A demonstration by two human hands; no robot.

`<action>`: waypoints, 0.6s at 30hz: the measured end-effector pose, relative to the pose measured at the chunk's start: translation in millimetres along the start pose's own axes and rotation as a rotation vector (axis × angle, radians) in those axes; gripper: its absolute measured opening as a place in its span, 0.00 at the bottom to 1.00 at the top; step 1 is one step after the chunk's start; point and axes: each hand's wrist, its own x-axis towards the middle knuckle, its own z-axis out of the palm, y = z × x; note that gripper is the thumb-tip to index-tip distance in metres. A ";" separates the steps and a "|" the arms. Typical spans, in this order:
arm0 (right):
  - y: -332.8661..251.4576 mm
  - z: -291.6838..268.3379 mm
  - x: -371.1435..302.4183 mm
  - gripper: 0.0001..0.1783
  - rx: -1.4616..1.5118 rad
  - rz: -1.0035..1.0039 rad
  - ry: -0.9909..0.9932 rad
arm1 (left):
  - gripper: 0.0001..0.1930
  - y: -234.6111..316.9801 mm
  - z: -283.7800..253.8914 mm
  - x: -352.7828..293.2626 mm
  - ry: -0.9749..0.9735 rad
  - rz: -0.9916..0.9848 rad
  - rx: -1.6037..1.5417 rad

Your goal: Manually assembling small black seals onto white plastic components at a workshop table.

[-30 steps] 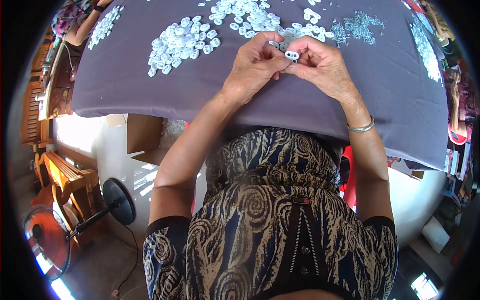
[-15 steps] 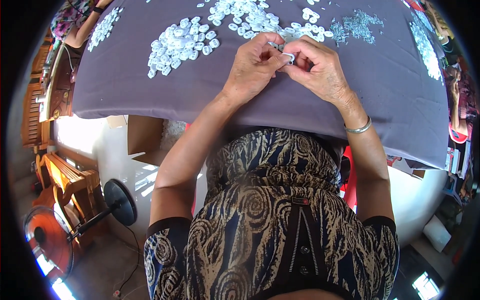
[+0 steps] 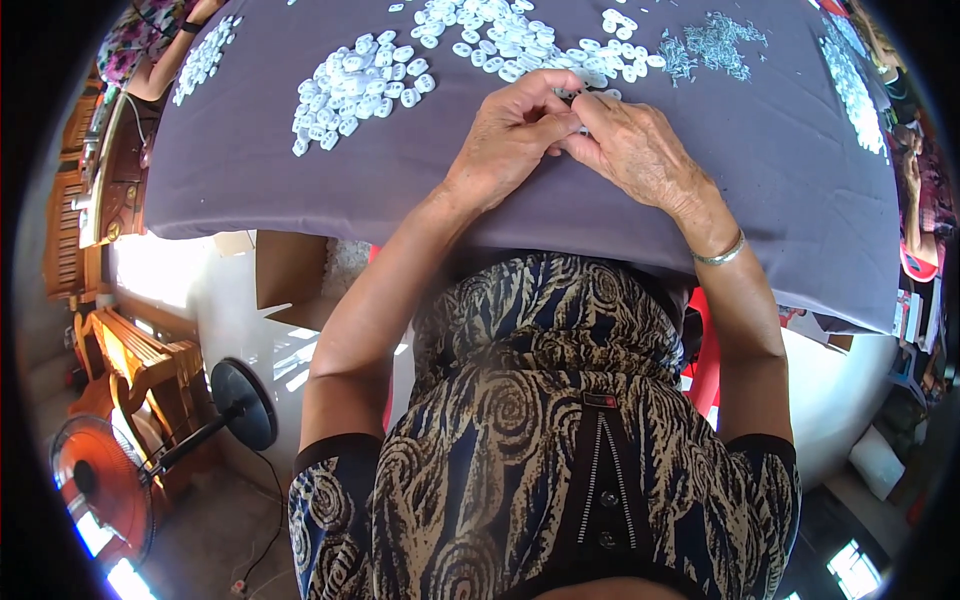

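Observation:
My left hand [image 3: 512,138] and my right hand [image 3: 638,148] meet fingertip to fingertip above the near part of the table. Both are closed in a pinch. Between them is a small white oval plastic piece, now almost wholly covered by the fingers. What else my right fingertips pinch is hidden. Just beyond my hands lies a spread of white oval pieces with dark slots [image 3: 510,45]. Another heap of the same pieces [image 3: 350,90] is to the left. To the right lies a scatter of small shiny metal parts [image 3: 715,48], too small to name.
A dark grey cloth [image 3: 300,195] covers the table. Further white piles lie at its far left [image 3: 207,62] and far right [image 3: 852,95], near other people's arms. A cardboard box [image 3: 290,270] is under the table edge; a floor fan [image 3: 105,470] stands at lower left.
My right hand has turned and its fingers have closed further over the white piece, which showed between the fingertips before. My left hand has hardly moved.

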 end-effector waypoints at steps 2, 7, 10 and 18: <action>0.9 1.0 -1.3 0.14 -0.006 0.024 -0.023 | 0.14 0.1 2.2 -1.0 0.018 -0.058 -0.095; 5.0 5.0 -4.1 0.14 -0.028 -0.013 -0.048 | 0.13 -2.0 5.6 -2.2 0.032 -0.044 -0.148; 7.3 8.0 -4.1 0.13 -0.014 -0.038 -0.034 | 0.14 -0.2 5.3 -1.6 0.027 -0.042 -0.153; 6.3 -2.9 2.5 0.11 0.007 0.107 0.104 | 0.13 4.5 -8.3 0.5 0.043 0.010 0.005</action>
